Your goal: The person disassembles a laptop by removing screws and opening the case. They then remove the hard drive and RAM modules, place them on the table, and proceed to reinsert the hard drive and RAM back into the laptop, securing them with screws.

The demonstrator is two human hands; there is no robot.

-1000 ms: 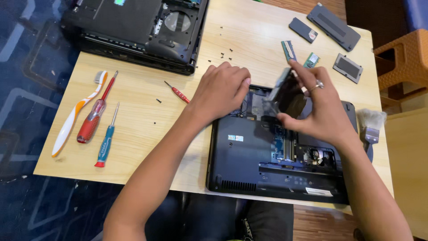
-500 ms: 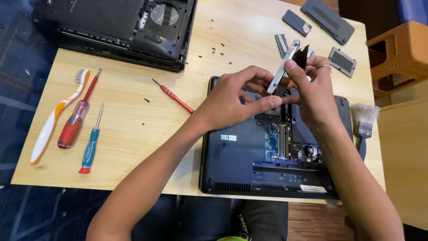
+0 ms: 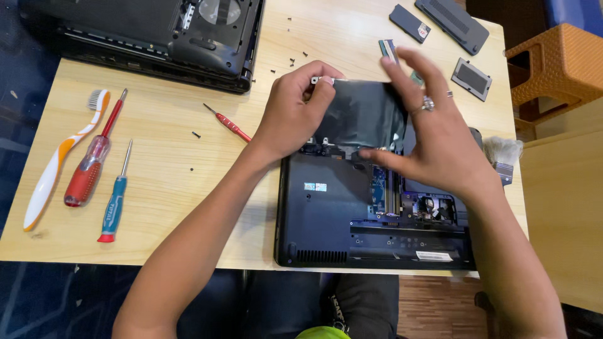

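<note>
2 hands share the flat black foil-wrapped drive module [image 3: 364, 116], held just above the top edge of the opened black laptop base [image 3: 339, 207] on the pale wooden table [image 3: 157, 169]. Left hand [image 3: 295, 113] pinches its upper left corner by the metal bracket, while right hand [image 3: 433, 132] grips the right edge, thumb beneath. Best keep it level, fingers on edges, clear of loose screws [image 3: 295, 61].

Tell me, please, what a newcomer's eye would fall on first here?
Both hands, the left hand and right hand, hold a flat black drive above the opened laptop at the table's near edge. At far left lie a toothbrush and two screwdrivers, red and blue.
</note>
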